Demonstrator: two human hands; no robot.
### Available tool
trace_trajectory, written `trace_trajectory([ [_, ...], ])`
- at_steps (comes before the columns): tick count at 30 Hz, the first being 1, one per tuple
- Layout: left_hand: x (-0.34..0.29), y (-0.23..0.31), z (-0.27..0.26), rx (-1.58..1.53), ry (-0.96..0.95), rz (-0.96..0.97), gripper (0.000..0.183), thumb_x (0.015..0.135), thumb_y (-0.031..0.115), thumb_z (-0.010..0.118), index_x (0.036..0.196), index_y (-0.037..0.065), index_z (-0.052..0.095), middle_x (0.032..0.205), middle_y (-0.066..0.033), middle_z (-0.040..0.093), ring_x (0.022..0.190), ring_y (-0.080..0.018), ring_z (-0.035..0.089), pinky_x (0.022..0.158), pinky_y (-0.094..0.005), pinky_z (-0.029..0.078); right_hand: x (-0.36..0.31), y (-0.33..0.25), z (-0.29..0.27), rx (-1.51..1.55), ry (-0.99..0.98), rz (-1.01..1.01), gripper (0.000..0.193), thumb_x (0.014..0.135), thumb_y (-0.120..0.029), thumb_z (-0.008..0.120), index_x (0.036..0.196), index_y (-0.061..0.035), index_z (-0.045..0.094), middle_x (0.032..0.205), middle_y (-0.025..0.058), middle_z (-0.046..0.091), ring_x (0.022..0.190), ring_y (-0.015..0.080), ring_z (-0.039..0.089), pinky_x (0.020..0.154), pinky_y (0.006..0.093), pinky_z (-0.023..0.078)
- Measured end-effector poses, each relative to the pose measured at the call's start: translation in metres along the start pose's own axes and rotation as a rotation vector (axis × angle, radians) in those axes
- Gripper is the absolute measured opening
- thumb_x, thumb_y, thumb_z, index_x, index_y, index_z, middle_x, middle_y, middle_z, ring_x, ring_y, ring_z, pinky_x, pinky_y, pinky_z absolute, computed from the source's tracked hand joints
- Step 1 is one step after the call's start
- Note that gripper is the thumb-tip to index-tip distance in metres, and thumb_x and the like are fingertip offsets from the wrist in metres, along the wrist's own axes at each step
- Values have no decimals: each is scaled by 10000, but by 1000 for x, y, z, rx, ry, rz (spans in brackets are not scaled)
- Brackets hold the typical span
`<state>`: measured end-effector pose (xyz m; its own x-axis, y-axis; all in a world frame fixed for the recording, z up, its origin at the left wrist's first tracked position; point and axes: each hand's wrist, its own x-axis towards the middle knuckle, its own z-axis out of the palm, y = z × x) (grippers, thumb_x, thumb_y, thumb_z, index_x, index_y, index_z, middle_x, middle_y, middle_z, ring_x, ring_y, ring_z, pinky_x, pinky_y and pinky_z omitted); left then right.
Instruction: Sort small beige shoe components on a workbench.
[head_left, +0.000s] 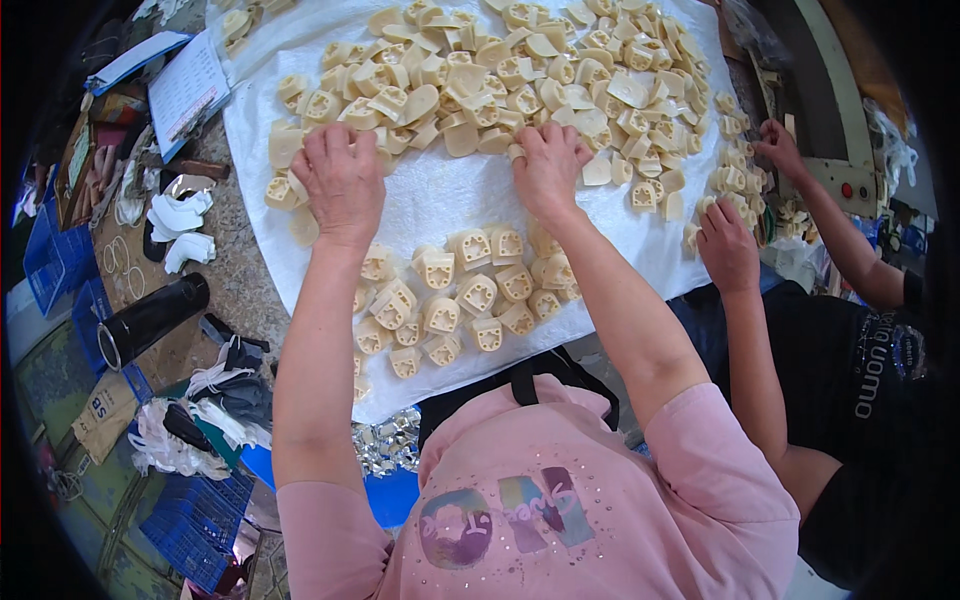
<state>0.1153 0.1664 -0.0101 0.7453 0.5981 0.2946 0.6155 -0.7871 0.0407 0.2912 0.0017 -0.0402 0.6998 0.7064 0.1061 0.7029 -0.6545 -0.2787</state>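
Note:
A big heap of cream moulded plastic parts point(465, 80), rounded at one end with holes in their faces, lies on a white cloth point(440, 185). At the heap's near left edge my left hand point(342, 185) is closed, fingers curled down among the parts; what lies under them is hidden. My right hand point(548, 170) pinches a cream plastic part point(516, 152) at the heap's near middle edge, mostly covered by the fingers. Between my forearms, closer to me, stands a group of similar parts point(478, 292), many with their holed faces turned toward me.
To the left are a black cylinder point(155, 318), white curved pieces point(180, 215), a clipboard with paper point(188, 95) and blue crates point(195, 525). Shiny metal bits point(388, 445) sit below the cloth's near edge. At right, a co-worker's hands point(728, 245) handle more parts.

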Motion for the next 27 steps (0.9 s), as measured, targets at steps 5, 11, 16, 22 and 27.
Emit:
trace_trajectory([
  [5,8,-1,-18,-215,23,-224,204,712,175,733,909,146,690,958,-42,561,1019,-239,488,895,-408,345,-4,11,-10,173,-86,-229,196,674,-78,660,866,-111,635,1003,55,527,1035,261,447,912,435,289],
  [11,-12,-1,-38,-839,-187,-598,314,731,251,737,969,53,683,937,-83,600,997,-266,505,944,-388,369,-20,22,-53,396,-13,-314,209,679,-10,637,864,-86,574,958,58,504,1000,266,446,870,394,326],
  [16,-58,30,-59,-876,-480,-494,303,731,238,716,940,22,678,913,-105,605,969,-272,515,931,-413,356,-53,38,-81,399,-36,-296,230,664,20,612,867,-71,557,956,56,512,972,270,456,821,388,338],
  [22,-91,56,-65,-490,-583,-266,302,701,163,730,984,67,692,957,-100,574,994,-276,488,885,-433,346,-82,34,-90,387,-71,-328,253,634,19,614,862,-73,555,961,51,522,971,265,465,821,392,336],
  [27,-93,59,-64,-376,-345,-192,335,706,135,731,1029,79,663,1010,-75,499,1037,-272,423,880,-416,291,-89,17,-89,269,-51,-475,192,640,-36,626,809,-96,560,981,47,530,1003,236,471,853,422,312],
])
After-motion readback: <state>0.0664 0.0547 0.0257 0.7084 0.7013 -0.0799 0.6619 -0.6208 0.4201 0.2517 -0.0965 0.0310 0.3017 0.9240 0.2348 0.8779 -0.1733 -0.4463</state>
